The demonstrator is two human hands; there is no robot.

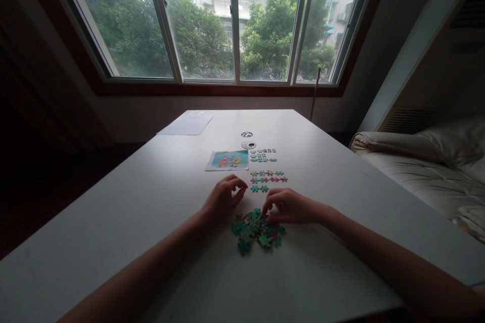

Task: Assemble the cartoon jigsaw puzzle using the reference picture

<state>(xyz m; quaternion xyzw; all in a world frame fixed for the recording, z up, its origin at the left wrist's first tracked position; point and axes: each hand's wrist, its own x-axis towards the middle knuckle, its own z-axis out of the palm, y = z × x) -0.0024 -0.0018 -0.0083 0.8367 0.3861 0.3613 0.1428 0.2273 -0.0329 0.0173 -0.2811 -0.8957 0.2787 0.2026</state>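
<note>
Daylight from the window [235,20]; room dim; edges bowed; table [151,202] softly lit.

White table [151,202], plain top. Loose pile [257,232] of teal puzzle pieces near the front middle, pieces overlapping. Just beyond it a short joined strip [259,189], then two longer strips [269,176] side by side, all flat and apart from the pile. Farther back a small cluster [263,155] of joined pieces. Picture card [228,160] lies flat just left of the cluster. Two round discs [248,145] behind the card, one beyond the other. Pale sheet [185,123] at the far left edge, well apart from the rest.
</note>
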